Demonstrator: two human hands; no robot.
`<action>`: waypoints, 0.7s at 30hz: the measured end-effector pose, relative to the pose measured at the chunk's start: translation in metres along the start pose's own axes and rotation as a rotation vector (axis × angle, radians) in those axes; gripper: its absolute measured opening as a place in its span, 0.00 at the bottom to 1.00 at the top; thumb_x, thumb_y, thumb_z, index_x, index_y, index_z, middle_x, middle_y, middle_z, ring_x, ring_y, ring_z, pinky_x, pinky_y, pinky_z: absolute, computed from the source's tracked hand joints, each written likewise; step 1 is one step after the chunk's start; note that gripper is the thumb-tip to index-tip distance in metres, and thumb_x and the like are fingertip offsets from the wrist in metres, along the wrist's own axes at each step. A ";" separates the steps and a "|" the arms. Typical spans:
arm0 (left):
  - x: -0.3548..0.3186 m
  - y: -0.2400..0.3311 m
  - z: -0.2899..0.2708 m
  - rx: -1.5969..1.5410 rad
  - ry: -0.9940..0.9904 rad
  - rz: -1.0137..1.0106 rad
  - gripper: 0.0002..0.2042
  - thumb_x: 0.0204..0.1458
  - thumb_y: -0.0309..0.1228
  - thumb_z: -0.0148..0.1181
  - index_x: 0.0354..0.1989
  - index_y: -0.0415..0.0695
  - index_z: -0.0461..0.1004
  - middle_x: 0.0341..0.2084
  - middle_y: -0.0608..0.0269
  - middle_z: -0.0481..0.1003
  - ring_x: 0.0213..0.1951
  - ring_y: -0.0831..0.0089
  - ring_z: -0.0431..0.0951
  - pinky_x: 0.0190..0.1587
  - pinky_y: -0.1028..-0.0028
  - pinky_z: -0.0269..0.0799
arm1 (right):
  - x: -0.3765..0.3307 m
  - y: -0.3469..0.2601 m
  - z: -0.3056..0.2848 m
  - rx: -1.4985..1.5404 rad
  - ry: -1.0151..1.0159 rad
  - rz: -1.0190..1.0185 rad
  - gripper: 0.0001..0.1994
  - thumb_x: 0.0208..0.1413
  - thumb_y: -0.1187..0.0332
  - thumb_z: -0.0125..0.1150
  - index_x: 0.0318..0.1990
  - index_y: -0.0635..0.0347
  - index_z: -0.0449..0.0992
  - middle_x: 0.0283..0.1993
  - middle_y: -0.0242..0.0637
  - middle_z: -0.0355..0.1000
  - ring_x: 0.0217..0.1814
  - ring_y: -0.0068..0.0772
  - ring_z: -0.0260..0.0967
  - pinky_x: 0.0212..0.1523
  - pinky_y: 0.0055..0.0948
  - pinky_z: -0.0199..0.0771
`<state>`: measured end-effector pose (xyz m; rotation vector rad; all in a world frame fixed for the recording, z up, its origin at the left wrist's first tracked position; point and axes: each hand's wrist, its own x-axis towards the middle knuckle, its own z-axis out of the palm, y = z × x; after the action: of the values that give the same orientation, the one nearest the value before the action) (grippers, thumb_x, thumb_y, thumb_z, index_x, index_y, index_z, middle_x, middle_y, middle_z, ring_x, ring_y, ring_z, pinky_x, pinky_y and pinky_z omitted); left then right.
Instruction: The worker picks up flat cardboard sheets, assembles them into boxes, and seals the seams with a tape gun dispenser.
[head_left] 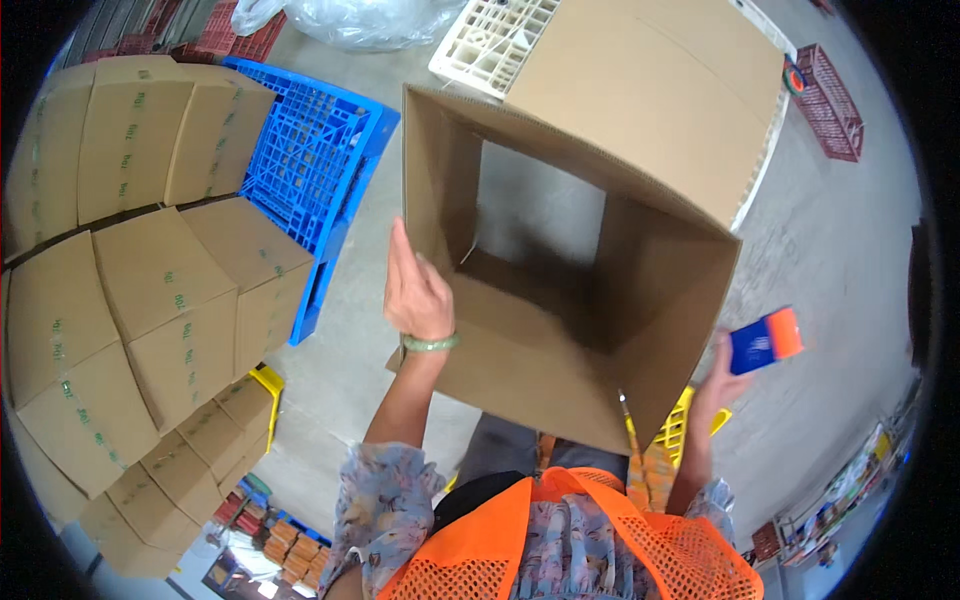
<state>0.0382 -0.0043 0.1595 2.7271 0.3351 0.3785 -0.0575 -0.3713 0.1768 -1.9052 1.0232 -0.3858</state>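
An open cardboard box (pixel 500 345) stands in front of me with its opening facing me. Through its far end the grey floor shows, so that end is open too. Against the outside of its left wall rests my left hand (pixel 418 292), fingers straight and held flat, with a green bangle at the wrist. My right hand (pixel 718 382) is out beyond the box's right side, slightly blurred. Its fingers grip a blue block-shaped thing with an orange end (pixel 755 345); its exact kind I cannot make out.
Stacked cardboard boxes (pixel 165 290) on a blue pallet (pixel 330 150) fill the left. A flat cardboard sheet (pixel 650 90) lies on a white pallet (pixel 490 45) beyond the box. Far right stands a dark red crate (pixel 828 105). Clear plastic (pixel 370 20) lies at the back.
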 end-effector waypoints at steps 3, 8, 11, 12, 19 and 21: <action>0.004 0.005 0.002 0.117 0.109 0.149 0.29 0.53 0.24 0.53 0.65 0.39 0.57 0.51 0.49 0.73 0.48 0.52 0.75 0.47 0.61 0.73 | -0.035 0.010 0.040 0.321 0.035 0.038 0.12 0.55 0.75 0.63 0.46 0.67 0.73 0.41 0.33 0.72 0.41 0.27 0.69 0.46 0.28 0.70; 0.015 -0.001 -0.001 -0.061 0.063 -0.173 0.17 0.56 0.27 0.52 0.56 0.48 0.67 0.44 0.48 0.76 0.38 0.50 0.78 0.37 0.60 0.71 | -0.065 0.019 0.101 0.224 -0.327 -0.194 0.18 0.50 0.74 0.68 0.48 0.63 0.70 0.45 0.37 0.71 0.40 0.28 0.70 0.43 0.26 0.70; -0.023 0.008 -0.004 0.096 -0.127 -0.120 0.21 0.55 0.24 0.51 0.59 0.38 0.64 0.49 0.46 0.73 0.46 0.52 0.77 0.44 0.61 0.72 | -0.044 0.080 0.150 -0.157 -0.147 -0.653 0.26 0.47 0.68 0.70 0.53 0.64 0.68 0.48 0.45 0.72 0.51 0.53 0.68 0.57 0.46 0.61; -0.038 0.009 -0.010 0.110 -0.132 -0.127 0.21 0.55 0.24 0.51 0.59 0.38 0.64 0.49 0.46 0.73 0.46 0.52 0.77 0.44 0.61 0.72 | -0.036 0.074 0.163 -0.198 -0.207 -0.662 0.25 0.47 0.68 0.69 0.53 0.64 0.68 0.48 0.46 0.72 0.52 0.55 0.67 0.57 0.46 0.61; -0.117 0.044 0.082 0.044 -0.758 0.104 0.53 0.46 0.48 0.64 0.70 0.35 0.35 0.71 0.44 0.34 0.70 0.38 0.32 0.68 0.42 0.28 | -0.021 0.048 0.175 -0.219 -0.457 -0.817 0.24 0.51 0.66 0.66 0.54 0.65 0.68 0.47 0.47 0.70 0.51 0.54 0.65 0.50 0.45 0.64; -0.098 0.073 0.116 0.143 -1.036 -0.052 0.57 0.46 0.57 0.60 0.70 0.37 0.28 0.72 0.49 0.28 0.70 0.39 0.28 0.67 0.40 0.24 | 0.009 0.099 0.145 -0.040 -0.392 -0.623 0.29 0.51 0.69 0.66 0.59 0.63 0.62 0.48 0.46 0.69 0.51 0.47 0.67 0.49 0.41 0.68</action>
<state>-0.0054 -0.1354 0.0621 2.6173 0.1300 -1.0732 -0.0113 -0.3195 0.0150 -2.1984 0.1677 -0.3192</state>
